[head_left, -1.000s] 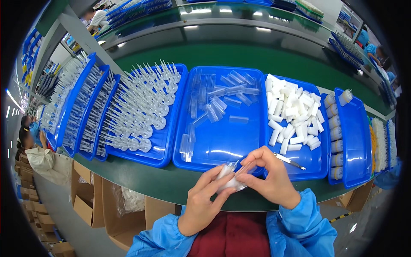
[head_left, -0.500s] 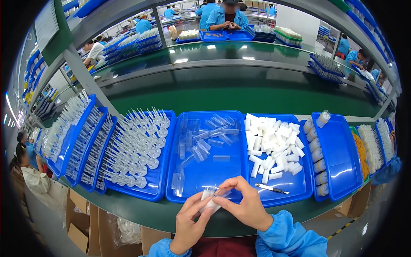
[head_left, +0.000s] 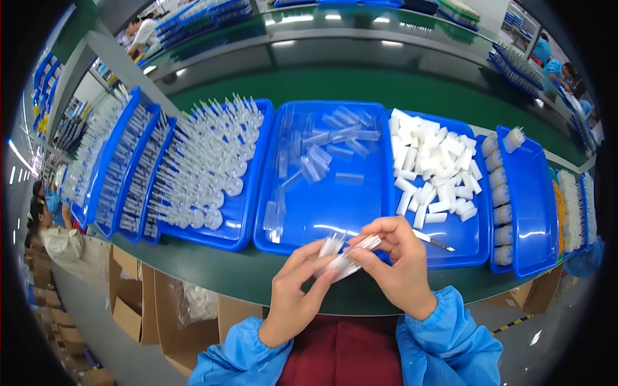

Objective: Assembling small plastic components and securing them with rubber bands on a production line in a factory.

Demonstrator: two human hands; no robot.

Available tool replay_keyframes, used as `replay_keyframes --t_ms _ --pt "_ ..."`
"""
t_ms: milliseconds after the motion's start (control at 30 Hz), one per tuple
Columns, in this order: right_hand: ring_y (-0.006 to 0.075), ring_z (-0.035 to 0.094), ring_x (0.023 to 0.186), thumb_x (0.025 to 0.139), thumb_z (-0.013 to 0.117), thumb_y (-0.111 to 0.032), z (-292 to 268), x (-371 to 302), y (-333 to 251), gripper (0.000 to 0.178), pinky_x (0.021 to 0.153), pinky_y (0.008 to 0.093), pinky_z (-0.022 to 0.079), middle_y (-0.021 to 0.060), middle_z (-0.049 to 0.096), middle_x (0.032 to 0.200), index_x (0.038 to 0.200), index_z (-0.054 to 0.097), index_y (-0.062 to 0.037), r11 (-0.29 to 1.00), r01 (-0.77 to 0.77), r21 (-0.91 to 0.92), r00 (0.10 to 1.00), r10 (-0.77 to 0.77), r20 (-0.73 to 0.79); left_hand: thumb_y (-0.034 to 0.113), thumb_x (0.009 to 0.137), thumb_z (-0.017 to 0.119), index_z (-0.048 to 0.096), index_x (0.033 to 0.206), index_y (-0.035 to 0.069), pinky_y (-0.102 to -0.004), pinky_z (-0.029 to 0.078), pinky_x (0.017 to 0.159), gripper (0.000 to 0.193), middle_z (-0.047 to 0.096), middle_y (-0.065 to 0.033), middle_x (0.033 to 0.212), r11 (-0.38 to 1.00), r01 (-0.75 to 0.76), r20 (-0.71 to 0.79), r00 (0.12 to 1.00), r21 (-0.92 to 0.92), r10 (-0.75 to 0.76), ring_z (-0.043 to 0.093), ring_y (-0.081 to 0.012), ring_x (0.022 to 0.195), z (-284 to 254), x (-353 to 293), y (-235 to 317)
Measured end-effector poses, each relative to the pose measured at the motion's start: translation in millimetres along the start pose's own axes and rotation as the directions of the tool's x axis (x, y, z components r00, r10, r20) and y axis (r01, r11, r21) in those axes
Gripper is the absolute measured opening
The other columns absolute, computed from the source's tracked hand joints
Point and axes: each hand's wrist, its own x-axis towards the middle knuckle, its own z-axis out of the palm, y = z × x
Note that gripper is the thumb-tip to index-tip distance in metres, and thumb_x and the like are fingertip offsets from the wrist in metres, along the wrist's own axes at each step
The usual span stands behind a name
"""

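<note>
My left hand is closed around a white foam block, and a clear plastic piece stands up beside its fingertips. My right hand pinches thin clear plastic strips or tubes against the block; their exact shape is partly covered by fingers. Both hands meet just over the near edge of a blue tray that holds loose clear plastic tubes. To its right, another blue tray carries a heap of white foam blocks, with a slim knife lying in front of them.
Stacked trays of clear, round-based parts with upright stems stand at the left. Rightward is a blue tray beside a row of whitish bundles. A green conveyor runs behind; cardboard boxes sit below the table.
The view has tilted downward, so trays and table sit higher in the picture. My hands stay together on the white block, and the clear pieces in my right fingers now show more plainly.
</note>
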Motion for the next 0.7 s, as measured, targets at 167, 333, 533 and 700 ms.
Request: replay_keyframes --t_ms 167,333,533,700 --pt "0.0173 0.07 0.095 0.089 0.075 -0.004 1.9 -0.1 1.3 0.031 0.082 0.0283 0.056 0.0141 0.07 0.102 0.111 0.054 0.0014 1.0 -0.012 0.002 1.0 0.012 -0.005 0.003 0.093 0.068 0.069 0.116 -0.005 -0.0314 0.053 0.089 0.024 0.062 -0.0167 0.128 0.998 -0.006 0.016 1.0 -0.064 0.007 0.064 -0.0231 0.11 1.6 1.2 -1.1" --pt "0.0179 0.069 0.098 0.089 0.075 -0.004 2.0 1.7 -0.8 0.031 0.085 0.0287 0.055 0.0145 0.069 0.103 0.111 0.053 0.0007 1.0 0.007 -0.031 1.0 -0.007 -0.021 0.006 0.099 0.062 0.068 0.118 -0.007 -0.0285 0.053 0.091 0.024 0.057 -0.0135 0.132 0.952 0.133 0.07 0.991 -0.276 -0.118 0.061 -0.0184 0.113 -0.2 3.1 1.5" --pt "0.0176 0.068 0.097 0.089 0.074 -0.002 5.4 -1.5 2.9 0.034 0.085 0.0285 0.055 0.0158 0.068 0.103 0.113 0.05 0.0008 0.989 -0.065 0.135 0.996 0.072 -0.046 0.007 0.1 0.061 0.068 0.119 -0.007 -0.0288 0.054 0.09 0.024 0.058 -0.0132 0.131 0.949 0.108 0.062 0.994 -0.297 -0.093 0.062 -0.0176 0.111 0.3 6.1 -3.5" --pt "0.018 0.068 0.095 0.089 0.074 -0.001 10.7 -6.4 8.6 0.035 0.085 0.0289 0.055 0.0154 0.067 0.101 0.113 0.049 0.0009 0.996 -0.009 0.093 0.995 0.018 -0.093 0.006 0.096 0.066 0.07 0.116 -0.004 -0.0299 0.055 0.085 0.023 0.062 -0.0154 0.126 0.998 -0.002 -0.001 1.0 -0.06 0.002 0.065 -0.0203 0.104 3.3 7.5 -1.0"
